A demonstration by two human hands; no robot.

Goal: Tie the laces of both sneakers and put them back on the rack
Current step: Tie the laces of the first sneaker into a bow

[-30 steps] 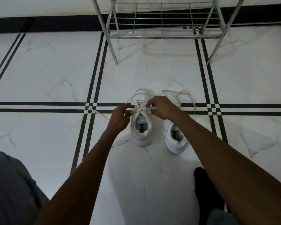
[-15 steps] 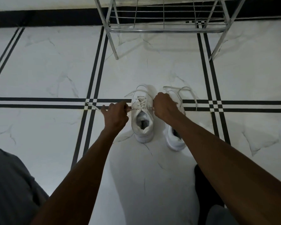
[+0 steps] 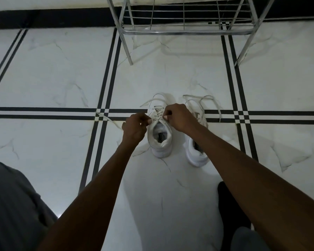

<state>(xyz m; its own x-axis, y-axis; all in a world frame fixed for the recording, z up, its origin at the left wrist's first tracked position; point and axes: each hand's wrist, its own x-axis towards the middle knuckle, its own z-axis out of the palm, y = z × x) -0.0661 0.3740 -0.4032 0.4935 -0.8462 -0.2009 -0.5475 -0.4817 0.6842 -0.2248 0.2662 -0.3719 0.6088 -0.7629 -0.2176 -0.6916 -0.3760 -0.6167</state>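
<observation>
Two white sneakers stand side by side on the tiled floor, toes pointing away from me. My left hand (image 3: 134, 128) pinches a lace at the left side of the left sneaker (image 3: 159, 140). My right hand (image 3: 179, 116) pinches the other lace at that shoe's right side, over its tongue. One lace end trails left across the black floor stripes. My right forearm partly covers the right sneaker (image 3: 198, 154), whose loose laces (image 3: 209, 103) lie spread past its toe. The metal shoe rack (image 3: 187, 30) stands beyond the shoes at the top.
The rack's slanted legs (image 3: 127, 51) reach the floor just behind the sneakers. My grey-trousered knee (image 3: 13, 205) fills the lower left. A dark socked foot (image 3: 230, 205) rests at the lower right. Black double stripes cross the white marble tiles.
Both hands have come closer together over the left sneaker's laces after pulling them outward. The view has tilted slightly, so the rack sits higher in the frame.
</observation>
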